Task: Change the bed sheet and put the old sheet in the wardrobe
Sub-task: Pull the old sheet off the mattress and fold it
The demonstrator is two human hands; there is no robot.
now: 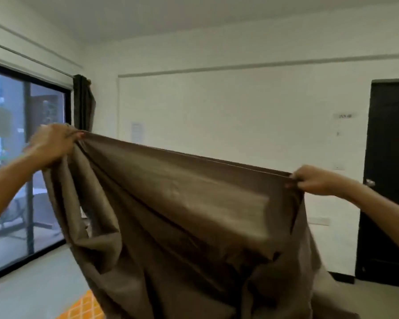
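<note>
The left hand (53, 143) grips one top corner of the brown sheet (182, 215), with the fingers curled around bunched cloth. The right hand (313, 180) pinches the other end of the top edge, lower than the left one. Between the two hands the edge is stretched tight and slopes down to the right. Below it the sheet hangs in the air in front of the person, in long folds, and it goes out of view at the bottom. At the near left, under the sheet, a piece of orange patterned cloth (85, 307) shows. On the far left is a big window (21, 157) with a dark curtain (83, 104) beside it. At the far right a dark door (389, 180) stands in the white wall (217, 107).
</note>
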